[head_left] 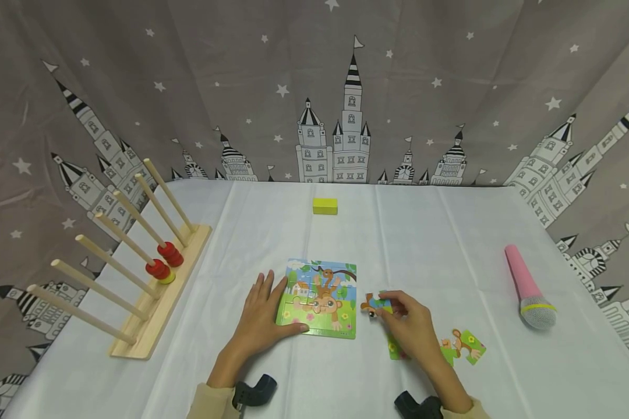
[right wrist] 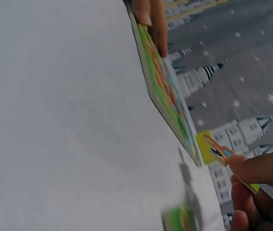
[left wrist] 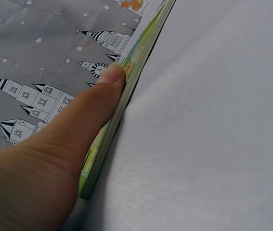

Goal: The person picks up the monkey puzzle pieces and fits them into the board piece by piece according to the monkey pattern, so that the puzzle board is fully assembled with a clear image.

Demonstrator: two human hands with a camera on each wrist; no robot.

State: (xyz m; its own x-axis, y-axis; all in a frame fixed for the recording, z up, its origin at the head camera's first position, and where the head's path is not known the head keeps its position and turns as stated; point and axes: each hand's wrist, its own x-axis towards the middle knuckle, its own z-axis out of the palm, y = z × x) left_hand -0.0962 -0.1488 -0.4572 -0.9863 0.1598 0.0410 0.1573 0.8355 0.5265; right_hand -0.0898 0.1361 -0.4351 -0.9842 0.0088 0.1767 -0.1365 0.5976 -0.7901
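Observation:
A square jigsaw puzzle board with a monkey picture lies on the white table. My left hand rests at its left side, fingers fairly straight along the edge. In the left wrist view the thumb presses on the board's near rim. Right of the board, my right hand pinches a puzzle piece between thumb and fingers, raised off the cloth. Partly under that hand lies a green puzzle piece. More loose puzzle pieces lie beside the right wrist, partly hidden by it.
On the left stands a wooden peg rack with red and yellow rings on some pegs. A yellow block sits behind the board. At the right lies a pink toy microphone. A grey castle-print curtain hangs behind the table.

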